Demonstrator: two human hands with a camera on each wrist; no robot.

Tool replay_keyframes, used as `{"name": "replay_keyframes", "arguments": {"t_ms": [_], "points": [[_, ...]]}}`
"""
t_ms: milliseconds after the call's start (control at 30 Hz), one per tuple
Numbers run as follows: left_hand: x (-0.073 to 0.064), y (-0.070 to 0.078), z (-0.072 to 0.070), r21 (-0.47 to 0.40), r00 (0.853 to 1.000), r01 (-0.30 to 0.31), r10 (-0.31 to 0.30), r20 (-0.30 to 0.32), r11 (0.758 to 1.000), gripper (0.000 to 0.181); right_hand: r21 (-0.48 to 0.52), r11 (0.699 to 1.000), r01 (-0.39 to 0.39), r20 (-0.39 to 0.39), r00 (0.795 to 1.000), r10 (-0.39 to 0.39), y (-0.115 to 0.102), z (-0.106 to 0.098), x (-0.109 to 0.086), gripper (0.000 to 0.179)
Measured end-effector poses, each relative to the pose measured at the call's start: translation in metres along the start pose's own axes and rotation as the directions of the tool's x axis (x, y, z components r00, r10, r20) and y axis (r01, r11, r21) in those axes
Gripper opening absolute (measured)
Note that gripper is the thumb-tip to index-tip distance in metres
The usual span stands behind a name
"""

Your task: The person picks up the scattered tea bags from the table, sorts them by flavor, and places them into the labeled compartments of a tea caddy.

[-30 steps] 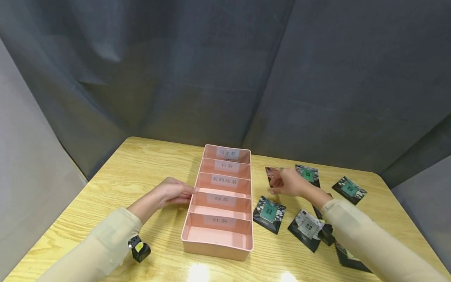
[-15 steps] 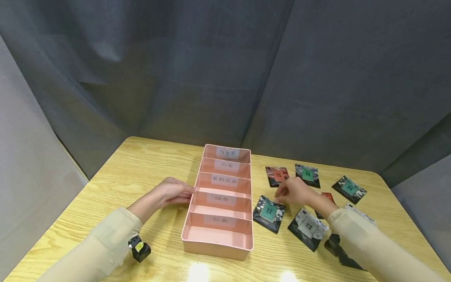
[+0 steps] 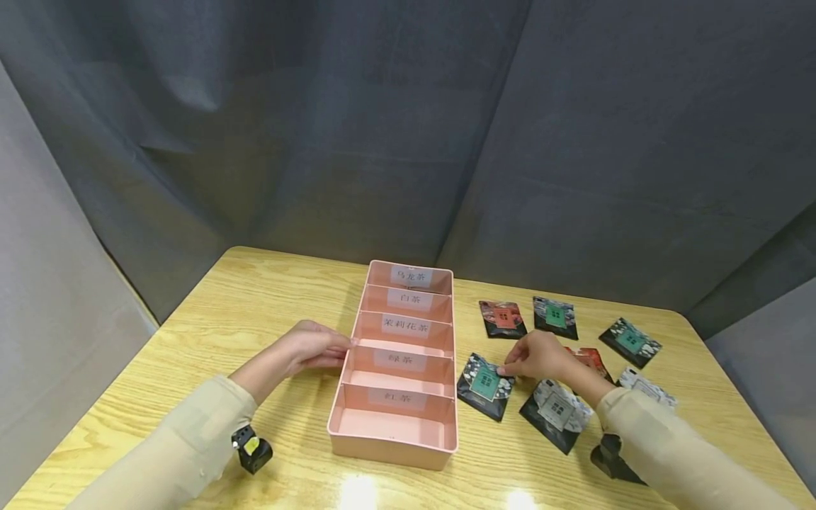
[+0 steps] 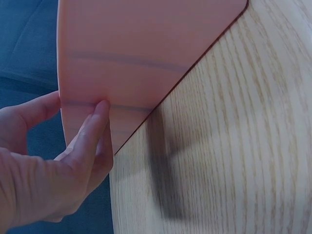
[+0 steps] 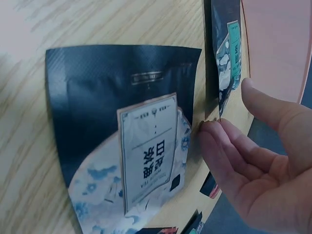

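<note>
A long pink divided box (image 3: 393, 453) stands mid-table, its compartments bearing paper labels with Chinese writing. My left hand (image 3: 315, 346) grips its left wall: in the left wrist view the thumb hooks over the rim and the fingers (image 4: 100, 114) lie along the outer side. To the right of the box lies a black tea sachet with a teal label (image 3: 486, 384). My right hand (image 3: 540, 356) is at that sachet's upper right corner, fingertips at its edge. In the right wrist view, a gap shows between thumb (image 5: 258, 100) and fingers, by the sachet's corner.
Several other tea sachets lie on the wooden table (image 3: 280, 283): a grey-labelled one (image 3: 557, 414), a red one (image 3: 502, 319), a green-labelled one (image 3: 555, 316) and a teal one (image 3: 631, 341). More lie partly under the right forearm. A dark curtain (image 3: 357, 142) hangs behind.
My right hand has moved from the red sachet at the back toward me, down to the near teal-labelled sachet. The red sachet is now uncovered. My left hand and the box have stayed put.
</note>
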State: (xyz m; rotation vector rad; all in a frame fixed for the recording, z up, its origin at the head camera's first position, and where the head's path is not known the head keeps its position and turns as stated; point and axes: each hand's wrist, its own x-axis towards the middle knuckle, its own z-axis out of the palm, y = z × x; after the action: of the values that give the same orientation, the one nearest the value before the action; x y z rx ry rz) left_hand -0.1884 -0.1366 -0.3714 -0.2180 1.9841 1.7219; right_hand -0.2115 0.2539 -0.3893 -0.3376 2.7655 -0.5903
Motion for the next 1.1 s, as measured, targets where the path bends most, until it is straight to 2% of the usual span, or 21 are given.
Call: {"name": "replay_keyframes", "arguments": {"t_ms": [233,400,800,1100], "points": [[0.0007,-0.0007,-0.0007,0.001,1.000,0.008,-0.008,-0.008,1.000,0.033,0.082,0.987,-0.141,0.036,0.990,0.138,-0.0037,0.0039,-0.0014,0.021],[0.0006,-0.0005,-0.0004,0.005,1.000,0.006,-0.006,-0.004,1.000,0.032,0.115,0.976,-0.187,0.046,0.982,0.183,-0.0066,0.0052,-0.0016,0.021],[0.0012,-0.0022,-0.0016,-0.013,1.000,0.012,-0.012,-0.011,1.000,0.034,0.202,0.948,-0.247,0.136,0.965,0.223,-0.0043,0.0011,0.0058,0.024],[0.0021,-0.0004,-0.0021,0.012,1.000,0.006,-0.006,-0.004,1.000,0.032,0.313,0.902,-0.297,0.182,0.951,0.250,-0.0015,0.0007,0.0070,0.027]]}}
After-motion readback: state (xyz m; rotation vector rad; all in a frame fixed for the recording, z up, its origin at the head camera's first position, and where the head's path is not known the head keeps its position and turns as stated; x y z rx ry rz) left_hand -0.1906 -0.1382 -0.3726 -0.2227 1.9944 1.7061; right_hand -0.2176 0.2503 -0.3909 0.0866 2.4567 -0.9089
